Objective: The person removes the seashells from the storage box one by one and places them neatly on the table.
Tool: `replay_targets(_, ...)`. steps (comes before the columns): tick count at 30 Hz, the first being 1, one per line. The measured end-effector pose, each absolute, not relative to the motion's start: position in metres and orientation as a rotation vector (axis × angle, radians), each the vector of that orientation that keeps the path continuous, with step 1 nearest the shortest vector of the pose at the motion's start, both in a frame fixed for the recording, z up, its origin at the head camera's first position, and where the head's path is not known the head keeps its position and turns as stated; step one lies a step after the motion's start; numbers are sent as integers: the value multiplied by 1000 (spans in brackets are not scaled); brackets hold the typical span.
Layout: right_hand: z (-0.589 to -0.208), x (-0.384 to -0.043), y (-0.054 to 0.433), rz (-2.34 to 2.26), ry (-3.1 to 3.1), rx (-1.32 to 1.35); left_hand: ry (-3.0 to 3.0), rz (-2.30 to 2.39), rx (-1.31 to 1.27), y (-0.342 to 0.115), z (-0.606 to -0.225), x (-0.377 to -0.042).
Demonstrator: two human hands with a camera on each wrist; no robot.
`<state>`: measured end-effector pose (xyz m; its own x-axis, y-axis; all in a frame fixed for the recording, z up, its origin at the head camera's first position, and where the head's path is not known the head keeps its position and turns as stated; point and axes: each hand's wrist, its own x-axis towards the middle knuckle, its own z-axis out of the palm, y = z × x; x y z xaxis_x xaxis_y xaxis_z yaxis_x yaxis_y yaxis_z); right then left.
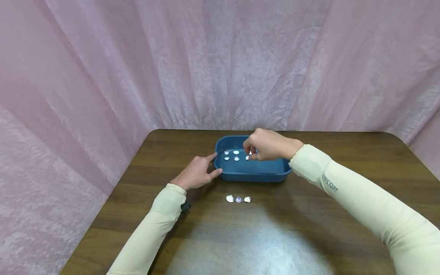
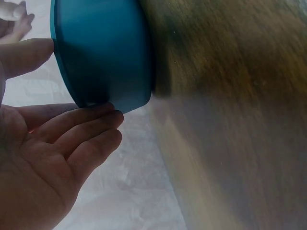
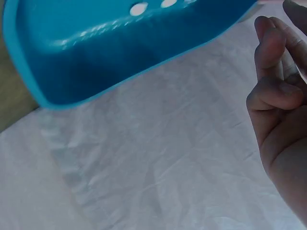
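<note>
A blue plastic tray [image 1: 254, 177] stands on the table with small white seashells [image 1: 236, 152] in short rows on its floor. My right hand [image 1: 269, 144] reaches over it from the right, thumb and index finger pinching a seashell [image 1: 247, 157] low over the tray floor. Those fingertips lie out of sight in the right wrist view, where curled fingers [image 3: 271, 52] show at the edge. My left hand [image 1: 196, 172] touches the tray's left end, thumb and fingers spread. In the left wrist view, its extended fingers [image 2: 91, 129] rest along the tray's outer wall [image 2: 105, 52].
On the brown wooden table [image 1: 192, 236], 3 more shells [image 1: 238, 199] lie in a row in front of the tray. A pink curtain [image 1: 220, 68] hangs close behind the table's far edge and along its left side.
</note>
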<state>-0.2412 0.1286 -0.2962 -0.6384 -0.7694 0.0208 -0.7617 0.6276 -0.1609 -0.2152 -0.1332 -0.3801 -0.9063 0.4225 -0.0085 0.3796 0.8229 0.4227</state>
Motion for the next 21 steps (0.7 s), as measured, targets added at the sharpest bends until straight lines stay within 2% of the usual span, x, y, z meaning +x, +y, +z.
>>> replay_targets(10, -302, -275, 132, -169, 2786, -1186, 2911, 650, 650, -133, -381, -214)
replay_targets(21, -331, -304, 124, -133, 2806, -1029, 2911, 656, 659, -132, -380, -214)
